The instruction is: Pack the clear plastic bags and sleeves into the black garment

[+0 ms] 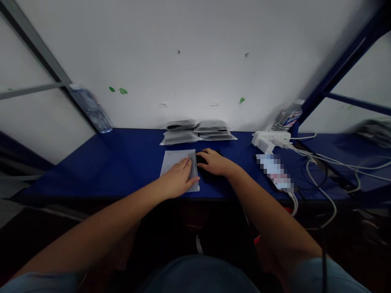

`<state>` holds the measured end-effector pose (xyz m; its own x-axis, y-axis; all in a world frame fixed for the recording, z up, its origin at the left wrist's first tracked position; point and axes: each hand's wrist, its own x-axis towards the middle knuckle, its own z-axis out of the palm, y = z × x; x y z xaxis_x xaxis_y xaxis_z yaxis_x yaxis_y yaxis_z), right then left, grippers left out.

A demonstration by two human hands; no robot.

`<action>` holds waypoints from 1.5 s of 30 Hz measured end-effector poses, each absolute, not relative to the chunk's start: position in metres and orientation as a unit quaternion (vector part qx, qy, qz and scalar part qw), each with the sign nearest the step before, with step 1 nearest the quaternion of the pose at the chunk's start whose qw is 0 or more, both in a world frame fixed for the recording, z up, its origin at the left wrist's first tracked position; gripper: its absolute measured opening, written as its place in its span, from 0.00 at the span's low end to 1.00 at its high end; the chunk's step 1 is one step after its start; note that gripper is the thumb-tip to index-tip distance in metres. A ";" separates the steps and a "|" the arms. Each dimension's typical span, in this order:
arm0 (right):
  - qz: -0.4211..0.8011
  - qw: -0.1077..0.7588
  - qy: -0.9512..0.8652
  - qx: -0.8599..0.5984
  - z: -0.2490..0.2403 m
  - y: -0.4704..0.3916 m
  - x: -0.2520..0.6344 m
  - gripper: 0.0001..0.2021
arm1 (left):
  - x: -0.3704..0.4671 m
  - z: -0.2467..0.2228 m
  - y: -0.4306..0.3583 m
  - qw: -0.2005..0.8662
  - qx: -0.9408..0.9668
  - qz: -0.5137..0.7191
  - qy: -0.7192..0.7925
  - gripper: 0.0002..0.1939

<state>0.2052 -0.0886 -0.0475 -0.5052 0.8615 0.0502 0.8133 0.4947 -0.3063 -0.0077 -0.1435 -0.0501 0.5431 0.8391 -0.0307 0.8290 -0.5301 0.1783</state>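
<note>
A frosted zip bag lies flat on the blue desk, its slider edge toward the right. My left hand rests palm down on the bag, fingers stretched out and the thumb over the slider edge. Just right of that edge, my right hand has its thumb and fingers around a soft-looking black item. More black shows below and behind this hand. What kind of item it is I cannot make out, nor whether part of it is inside the bag.
Filled frosted bags lie in two stacks against the wall. A clear bottle leans at the left, and a labelled bottle stands at the right. Near it are a white power strip, a phone and loose white cables.
</note>
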 end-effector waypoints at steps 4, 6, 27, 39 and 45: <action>0.100 0.050 -0.815 -0.568 -0.047 -0.088 0.206 0.31 | -0.002 -0.060 -0.142 0.083 0.855 0.021 0.512 0.46; 0.097 0.043 -0.803 -0.586 -0.045 -0.087 0.207 0.30 | -0.009 -0.063 -0.139 0.082 0.854 0.022 0.514 0.46; 0.136 0.077 -0.817 -0.555 -0.050 -0.082 0.202 0.31 | -0.131 -0.050 -0.119 0.076 0.844 0.012 0.531 0.44; 0.191 0.238 -0.823 -0.479 -0.037 -0.074 0.218 0.19 | -0.008 -0.009 -0.081 0.037 0.905 0.120 0.406 0.21; 0.188 0.104 -0.849 -0.484 -0.038 -0.087 0.220 0.27 | -0.015 -0.041 -0.055 0.065 0.891 0.161 0.420 0.20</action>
<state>0.2196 -0.0869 -0.0379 -0.5107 0.8598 -0.0052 0.7815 0.4617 -0.4196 -0.0145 -0.0548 -0.0405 0.5951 0.7696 0.2317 0.7274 -0.6383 0.2519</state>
